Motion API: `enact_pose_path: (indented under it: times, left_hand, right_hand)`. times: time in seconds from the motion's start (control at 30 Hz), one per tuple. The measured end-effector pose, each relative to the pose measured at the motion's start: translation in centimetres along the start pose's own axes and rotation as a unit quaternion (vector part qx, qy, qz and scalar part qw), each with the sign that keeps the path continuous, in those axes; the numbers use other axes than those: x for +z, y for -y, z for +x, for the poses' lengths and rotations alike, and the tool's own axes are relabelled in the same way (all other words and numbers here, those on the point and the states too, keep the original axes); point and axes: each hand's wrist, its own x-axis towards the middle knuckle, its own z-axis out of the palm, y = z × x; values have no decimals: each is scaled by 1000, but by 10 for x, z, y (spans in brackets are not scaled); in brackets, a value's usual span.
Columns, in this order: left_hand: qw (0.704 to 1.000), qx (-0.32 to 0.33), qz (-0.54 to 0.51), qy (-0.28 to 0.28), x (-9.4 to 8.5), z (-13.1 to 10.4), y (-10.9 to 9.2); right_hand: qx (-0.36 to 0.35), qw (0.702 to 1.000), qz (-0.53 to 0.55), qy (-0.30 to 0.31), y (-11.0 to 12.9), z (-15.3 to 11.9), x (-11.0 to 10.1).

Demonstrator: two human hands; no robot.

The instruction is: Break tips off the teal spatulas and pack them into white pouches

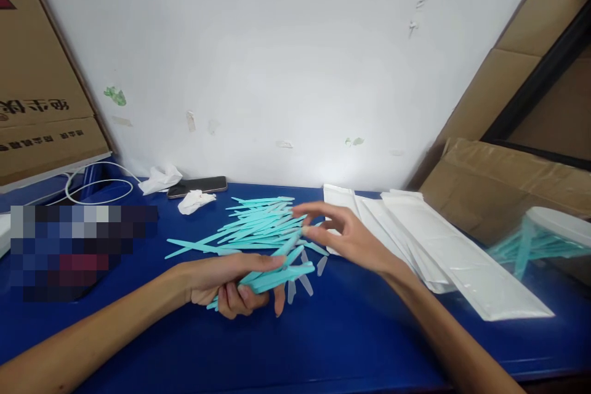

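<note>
My left hand (242, 289) is closed around a bundle of turquoise eyebrow razors (277, 274), their ends fanning out to the right. Just beyond it, my right hand (339, 231) has its thumb and forefinger curved and apart, the thumb tip close to the upper end of one razor; whether it touches is unclear. A loose pile of the same slim razors (258, 218) lies behind both hands. Small translucent blade covers (322, 265) lie on the blue table, partly hidden by the held bundle.
White padded envelopes (443, 252) lie to the right, beside a clear tub with a white lid (558, 221) holding more turquoise pieces. A phone (198, 187), crumpled tissues (196, 201) and a white cable (99, 182) sit at the back left. Cardboard boxes (41, 86) flank the wall.
</note>
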Motion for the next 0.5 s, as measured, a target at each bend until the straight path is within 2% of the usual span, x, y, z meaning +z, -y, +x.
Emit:
enact_pose_path:
  times: [0.1, 0.17, 0.27, 0.37, 0.43, 0.5]
  left_hand:
    - [999, -19, 40, -22, 8, 1, 0]
    - [997, -18, 59, -39, 10, 0, 0]
    - [996, -10, 76, -43, 9, -3, -2]
    - [994, -13, 99, -45, 5, -8, -5]
    - [985, 3, 143, -94, 5, -10, -6]
    - [960, 44, 209, -182, 8, -10, -6]
  right_hand:
    - [-16, 998, -5, 61, -1, 1, 12]
    - [-33, 998, -21, 55, -4, 1, 13]
    - [-48, 997, -51, -11, -7, 1, 1]
    - [-23, 993, -79, -87, -9, -1, -22]
    - [9, 993, -86, -74, -11, -3, -36]
    - [46, 996, -81, 6, -14, -6, -46]
